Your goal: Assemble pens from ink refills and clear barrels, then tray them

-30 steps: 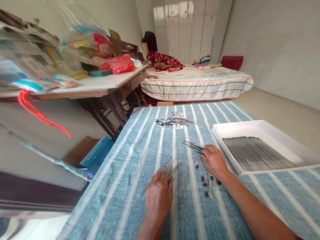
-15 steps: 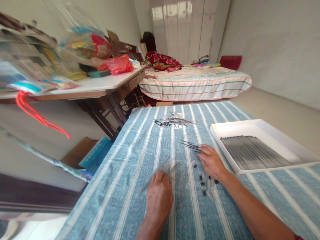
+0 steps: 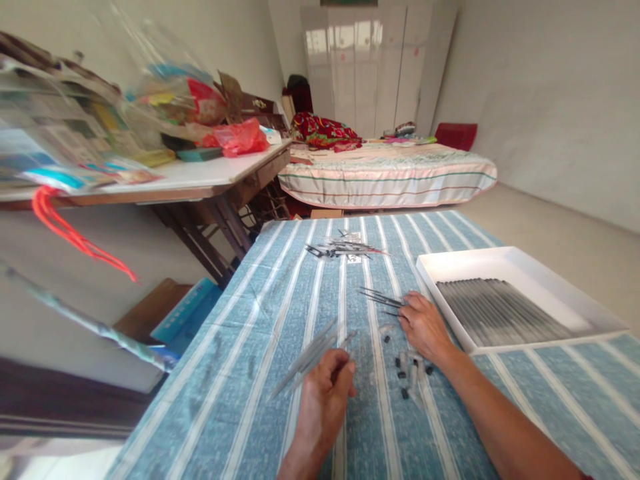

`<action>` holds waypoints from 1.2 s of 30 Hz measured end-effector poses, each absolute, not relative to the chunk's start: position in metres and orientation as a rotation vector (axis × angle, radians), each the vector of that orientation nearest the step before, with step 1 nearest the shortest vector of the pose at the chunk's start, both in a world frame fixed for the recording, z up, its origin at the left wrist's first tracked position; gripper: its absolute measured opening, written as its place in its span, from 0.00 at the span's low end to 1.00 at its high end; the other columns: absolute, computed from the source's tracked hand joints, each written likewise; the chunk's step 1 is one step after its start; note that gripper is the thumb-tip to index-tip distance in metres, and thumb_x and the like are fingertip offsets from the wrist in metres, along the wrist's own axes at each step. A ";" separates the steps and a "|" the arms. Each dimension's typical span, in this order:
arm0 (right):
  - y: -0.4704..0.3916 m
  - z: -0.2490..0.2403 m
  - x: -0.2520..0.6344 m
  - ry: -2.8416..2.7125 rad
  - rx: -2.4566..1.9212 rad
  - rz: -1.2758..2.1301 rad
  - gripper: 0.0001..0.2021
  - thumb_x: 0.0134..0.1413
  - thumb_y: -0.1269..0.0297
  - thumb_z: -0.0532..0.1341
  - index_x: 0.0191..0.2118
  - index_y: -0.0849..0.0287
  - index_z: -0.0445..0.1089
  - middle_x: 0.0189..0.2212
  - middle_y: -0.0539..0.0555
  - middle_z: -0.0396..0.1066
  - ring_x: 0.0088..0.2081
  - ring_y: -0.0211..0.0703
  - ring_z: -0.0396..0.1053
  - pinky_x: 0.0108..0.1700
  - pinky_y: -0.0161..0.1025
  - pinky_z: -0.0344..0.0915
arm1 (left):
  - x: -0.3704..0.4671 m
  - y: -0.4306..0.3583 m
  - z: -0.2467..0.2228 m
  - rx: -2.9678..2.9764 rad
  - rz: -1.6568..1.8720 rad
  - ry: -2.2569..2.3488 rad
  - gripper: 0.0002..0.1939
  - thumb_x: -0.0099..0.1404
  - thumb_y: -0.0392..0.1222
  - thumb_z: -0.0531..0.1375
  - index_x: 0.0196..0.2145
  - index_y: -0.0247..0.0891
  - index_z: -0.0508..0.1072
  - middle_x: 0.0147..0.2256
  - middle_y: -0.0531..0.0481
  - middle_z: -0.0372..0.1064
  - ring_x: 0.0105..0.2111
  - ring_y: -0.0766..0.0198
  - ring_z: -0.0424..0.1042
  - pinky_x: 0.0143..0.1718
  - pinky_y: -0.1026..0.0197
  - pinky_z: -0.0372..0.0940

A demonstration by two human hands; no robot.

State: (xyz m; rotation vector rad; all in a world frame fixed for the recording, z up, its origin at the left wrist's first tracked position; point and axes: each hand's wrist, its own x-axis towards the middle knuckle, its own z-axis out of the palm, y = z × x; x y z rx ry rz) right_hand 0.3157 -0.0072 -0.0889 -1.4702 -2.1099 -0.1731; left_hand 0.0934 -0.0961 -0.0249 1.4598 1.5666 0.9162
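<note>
My left hand (image 3: 327, 393) is over the striped cloth with its fingers curled and the thumb pressed against them; what they hold, if anything, is hidden. Just beyond it lie several slender, translucent grey tubes (image 3: 305, 357), like pen barrels. My right hand (image 3: 425, 327) pinches several thin black pen refills (image 3: 377, 297), whose ends point left. Below that hand are small clear caps with black ends (image 3: 403, 375), scattered loosely. A heap of thin black pieces (image 3: 345, 249) lies farther off, partly over white labels with printed letters.
At right, a white open box (image 3: 505, 263) holds a row of dark, slim pens (image 3: 500, 310). The blue striped cloth (image 3: 260, 400) covers the table. To the left is a cluttered desk (image 3: 200, 175) with bags and dangling red cords (image 3: 80, 237). A bed (image 3: 390, 177) stands behind.
My left hand has turned from palm down to thumb side up, curling its fingers and drawing slightly back from the tubes. My right hand still grips the refills, barely moved.
</note>
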 end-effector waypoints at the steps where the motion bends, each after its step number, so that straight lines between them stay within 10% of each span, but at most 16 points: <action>1: -0.007 -0.089 0.316 -2.130 -1.463 -0.160 0.07 0.51 0.72 0.55 0.29 0.60 0.71 0.41 0.60 0.68 0.52 0.54 0.58 0.50 0.49 0.60 | 0.094 -0.096 -0.025 1.448 0.919 1.558 0.08 0.59 0.44 0.53 0.29 0.38 0.67 0.19 0.56 0.66 0.18 0.66 0.66 0.21 0.65 0.61; 36: -0.044 -0.030 0.288 -2.547 -0.885 0.325 0.13 0.60 0.71 0.47 0.28 0.59 0.64 0.24 0.48 0.66 0.30 0.37 0.65 0.54 0.45 0.47 | 0.075 -0.094 -0.020 1.790 0.680 1.459 0.07 0.57 0.36 0.54 0.25 0.37 0.71 0.21 0.53 0.63 0.24 0.64 0.65 0.26 0.65 0.57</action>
